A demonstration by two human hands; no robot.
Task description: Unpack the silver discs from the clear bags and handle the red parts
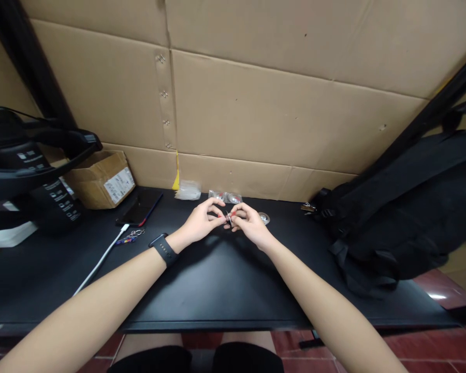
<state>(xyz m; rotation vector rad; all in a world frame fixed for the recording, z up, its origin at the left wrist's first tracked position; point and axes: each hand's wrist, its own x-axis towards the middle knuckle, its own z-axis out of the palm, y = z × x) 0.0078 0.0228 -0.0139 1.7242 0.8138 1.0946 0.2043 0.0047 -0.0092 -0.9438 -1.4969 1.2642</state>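
Above the middle of the black table [221, 295], my left hand [202, 220] and my right hand [252, 225] meet with fingers pinched. Between the fingertips is a small thin, pale-edged thing [229, 217] with red bits near it, too small to name. A dark watch band circles my left wrist. Just beyond my right hand lies a round silvery piece [264, 218], partly hidden by the hand. Behind the fingers, against the cardboard, are two round pieces in clear wrapping [233, 198] with red marks. A stack of clear plastic bags [188, 190] sits left of them.
A phone [140, 208] with a white cable [101, 267] and a keyring [130, 237] lie on the left. An open cardboard box [101, 181] and a large black bottle [42, 181] stand behind them. A black backpack [407, 212] fills the right side.
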